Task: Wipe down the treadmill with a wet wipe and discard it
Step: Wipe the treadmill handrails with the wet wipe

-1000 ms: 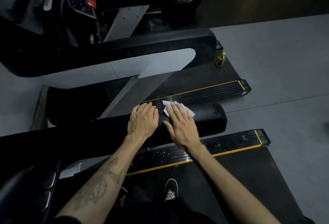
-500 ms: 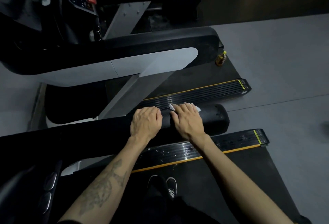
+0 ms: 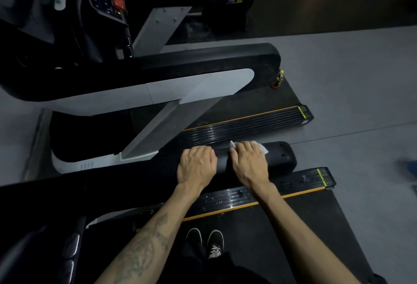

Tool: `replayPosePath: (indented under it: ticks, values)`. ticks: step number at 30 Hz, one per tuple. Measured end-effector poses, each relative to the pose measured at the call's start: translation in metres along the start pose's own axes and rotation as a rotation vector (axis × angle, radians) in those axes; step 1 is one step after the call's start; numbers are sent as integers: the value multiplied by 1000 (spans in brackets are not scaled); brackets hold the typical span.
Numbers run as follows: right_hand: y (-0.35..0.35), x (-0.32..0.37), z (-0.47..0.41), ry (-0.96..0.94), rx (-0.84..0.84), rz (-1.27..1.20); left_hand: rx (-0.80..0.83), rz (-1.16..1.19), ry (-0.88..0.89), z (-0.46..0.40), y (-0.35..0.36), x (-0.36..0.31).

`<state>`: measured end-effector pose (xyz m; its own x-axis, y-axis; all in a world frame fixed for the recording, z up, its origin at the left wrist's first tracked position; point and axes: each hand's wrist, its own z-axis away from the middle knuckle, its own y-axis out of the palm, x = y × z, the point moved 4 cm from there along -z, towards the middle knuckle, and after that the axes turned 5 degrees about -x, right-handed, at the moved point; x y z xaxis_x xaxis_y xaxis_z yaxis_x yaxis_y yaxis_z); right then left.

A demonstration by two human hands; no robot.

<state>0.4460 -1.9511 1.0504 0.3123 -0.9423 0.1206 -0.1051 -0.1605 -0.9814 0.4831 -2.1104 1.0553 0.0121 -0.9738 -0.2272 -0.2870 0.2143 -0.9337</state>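
Floor [image 3: 352, 62]: smooth grey sheet with thin seam lines; wide bare stretch to the right of both machines.
Treadmills: two, side by side; the near one [image 3: 293, 238] carries the person, the far one [image 3: 158, 89] has white and black moulded panels and a slanted grey upright.
Belt [image 3: 282, 234]: matte black, flat, edged by a thin yellow stripe.
Side rails: two glossy ribbed black strips; the near one [image 3: 300, 184] is beaded with droplets, the far one [image 3: 248, 123] is streaked with sheen.
Handrail [image 3: 282, 155]: one long rounded black bar, matte, ending in a blunt cap just right of the hands.
Left hand [image 3: 196, 164]: fingers curled over the top of the handrail, gripping it, apart from the right hand.
Right hand [image 3: 248, 162]: fingers curled over the bar, pressing the wipe against it.
Shoes [image 3: 206, 241]: two, black with white laces, on the belt.
Bottle [image 3: 278, 79]: one, small, yellow-capped, standing by the far machine's arm end.
Wet wipe [image 3: 262, 147]: one, white, thin and crumpled; corners peek out either side of the right fingers, on the handrail's far edge.
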Motion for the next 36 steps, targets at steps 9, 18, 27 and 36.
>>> replayPosePath:
  ticks: [9,18,27,36]
  values:
    - [4,6,-18,-11,142,49,50,24,34,0,0,2]
    - [6,20,-11,-75,124,73,105,14,28,-2,-2,0]
    - [7,15,14,127,-117,-163,63,-8,32,-2,-2,-3]
    - [-7,-2,21,166,-105,-126,-17,-24,25,-2,1,-4]
